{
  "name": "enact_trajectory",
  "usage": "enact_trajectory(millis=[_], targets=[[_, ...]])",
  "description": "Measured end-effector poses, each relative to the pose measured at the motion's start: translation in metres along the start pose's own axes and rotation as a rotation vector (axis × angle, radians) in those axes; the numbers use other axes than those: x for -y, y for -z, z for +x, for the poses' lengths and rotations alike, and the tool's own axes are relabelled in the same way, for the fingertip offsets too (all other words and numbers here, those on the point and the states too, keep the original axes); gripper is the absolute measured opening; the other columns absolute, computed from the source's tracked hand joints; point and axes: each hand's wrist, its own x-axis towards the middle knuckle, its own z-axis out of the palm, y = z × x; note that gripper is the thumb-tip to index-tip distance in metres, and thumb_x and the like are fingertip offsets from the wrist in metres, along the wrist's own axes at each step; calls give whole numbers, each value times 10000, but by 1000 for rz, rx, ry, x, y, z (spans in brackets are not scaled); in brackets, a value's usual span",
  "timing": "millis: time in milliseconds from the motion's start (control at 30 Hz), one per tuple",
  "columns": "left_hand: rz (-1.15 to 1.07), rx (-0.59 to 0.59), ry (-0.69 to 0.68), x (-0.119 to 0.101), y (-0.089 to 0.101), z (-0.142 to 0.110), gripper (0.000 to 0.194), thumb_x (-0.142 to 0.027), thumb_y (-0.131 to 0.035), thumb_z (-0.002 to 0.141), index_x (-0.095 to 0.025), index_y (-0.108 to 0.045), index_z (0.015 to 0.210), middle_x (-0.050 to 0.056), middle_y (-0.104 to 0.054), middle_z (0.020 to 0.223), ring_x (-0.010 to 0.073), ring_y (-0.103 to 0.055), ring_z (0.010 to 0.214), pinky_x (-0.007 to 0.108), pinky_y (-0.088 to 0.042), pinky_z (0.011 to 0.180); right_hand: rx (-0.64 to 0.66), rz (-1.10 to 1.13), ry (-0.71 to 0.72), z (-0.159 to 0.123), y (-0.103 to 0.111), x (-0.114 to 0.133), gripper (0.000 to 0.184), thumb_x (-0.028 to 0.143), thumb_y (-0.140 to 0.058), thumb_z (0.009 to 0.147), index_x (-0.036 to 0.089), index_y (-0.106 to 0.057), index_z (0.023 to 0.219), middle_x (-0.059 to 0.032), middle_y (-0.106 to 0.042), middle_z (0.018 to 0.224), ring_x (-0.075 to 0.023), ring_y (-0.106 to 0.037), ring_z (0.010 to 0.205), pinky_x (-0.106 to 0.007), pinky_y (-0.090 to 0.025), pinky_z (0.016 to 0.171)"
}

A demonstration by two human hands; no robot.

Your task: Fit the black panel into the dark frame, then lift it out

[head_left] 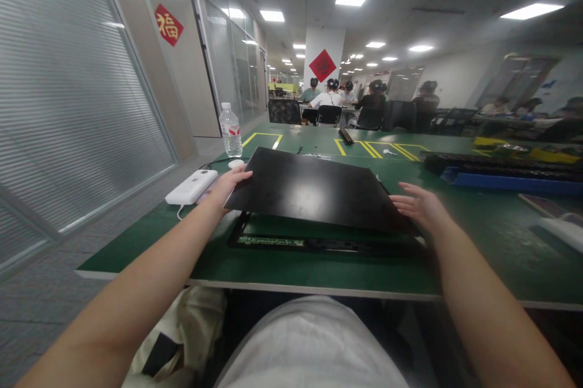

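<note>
A thin black display panel (310, 187) is tilted above the green table, its left side raised. My left hand (228, 184) grips the panel's left edge, with fingers closed on it. At the right edge, my right hand (423, 209) has its fingers stretched out and apart, the tips at or against the panel's side; its thumb is hard to make out. Beneath the panel lies a black frame (237, 233), mostly covered. Along the frame's near side shows a strip of green circuit board (271, 242).
On the left of the green table (319, 272) are a white power bank (192, 186) with a cable and a water bottle (231, 133). A blue tray (501, 178) and a phone (542, 206) are at right. Several people sit at tables (328, 98) farther back.
</note>
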Motion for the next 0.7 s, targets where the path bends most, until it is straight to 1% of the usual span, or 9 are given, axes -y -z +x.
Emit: enact_trajectory(millis=[67,133,233,300,367,500,567,700], targets=[[19,6,-6,1,2,2,394,-138,-738,654,-146,-733,1048,40,-768,752,201,-700,590,272,-558,539,-21,-62,31,1,1,-1,537,223,-558,833,212,-540,1370,-82,-763,818,-187,-709,686,-235,-515,537],[17,16,-19,1,3,3,433,-138,-750,644,-142,-728,1076,42,-773,771,208,-713,624,286,-577,593,-44,-122,60,2,1,-1,544,228,-558,823,214,-561,1367,-75,-766,809,-169,-686,643,-210,-464,484],[-2,26,-38,1,1,1,431,-140,-756,639,-132,-728,1069,50,-782,815,209,-730,687,289,-587,672,-61,-168,84,3,0,-1,563,241,-561,803,196,-571,1365,-77,-766,774,-146,-609,533,-201,-379,417],[-1,17,-34,2,-2,0,403,-142,-758,632,-127,-733,1034,57,-783,820,214,-735,712,289,-585,685,-65,-169,87,4,-1,-2,569,250,-573,784,183,-580,1349,-85,-762,746,-134,-546,473,-202,-332,391],[9,10,-12,3,-4,0,414,-143,-763,617,-129,-731,1029,61,-783,822,232,-741,732,303,-583,676,-70,-165,93,6,-1,-4,556,263,-586,768,176,-595,1317,-96,-757,724,-130,-507,442,-207,-297,376],[39,-19,55,8,-3,1,465,-157,-791,589,-135,-720,1048,69,-781,808,252,-741,720,325,-574,650,-101,-190,122,11,1,-10,488,290,-608,749,176,-636,1223,-114,-749,706,-140,-496,429,-224,-296,374],[54,-28,75,10,-3,2,459,-162,-801,579,-132,-719,1030,69,-777,788,242,-732,690,320,-565,639,-115,-203,126,12,1,-12,459,303,-619,746,177,-647,1186,-118,-747,703,-138,-493,426,-224,-300,375],[54,5,80,12,-6,-1,437,-148,-789,577,-142,-719,1008,56,-773,779,218,-718,655,302,-556,622,-149,-209,115,10,1,-11,411,308,-617,757,180,-658,1146,-109,-737,670,-123,-476,422,-208,-300,375]])
